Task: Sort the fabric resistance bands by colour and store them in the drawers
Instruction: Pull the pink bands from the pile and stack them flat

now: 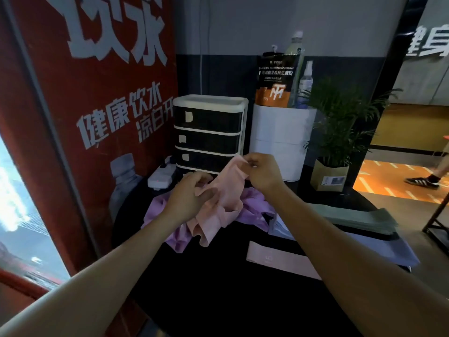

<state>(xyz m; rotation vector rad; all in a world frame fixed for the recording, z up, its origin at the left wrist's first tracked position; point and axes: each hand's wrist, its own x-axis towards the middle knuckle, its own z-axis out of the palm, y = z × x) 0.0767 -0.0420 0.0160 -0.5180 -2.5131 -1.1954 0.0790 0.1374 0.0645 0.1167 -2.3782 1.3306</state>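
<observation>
A pink fabric band (228, 190) hangs between both hands above the black table (218, 288). My left hand (187, 198) grips its lower left part, and my right hand (262, 173) pinches its upper edge. More pink bands droop beneath it onto a heap of purple bands (255, 207). One flat pink band (274, 257) lies at front right. Green bands (359, 218) are stacked flat at the right, grey-purple bands (398, 249) beneath them. The white drawer unit (209, 132) with three dark drawers stands behind, all drawers closed.
A white cylinder (281, 142) holding a pouch and bottles stands right of the drawers. A potted plant (332, 152) sits further right. A white power strip (161, 175) lies left of the drawers. A red poster wall is on the left. Someone's foot (422, 181) is on the floor at right.
</observation>
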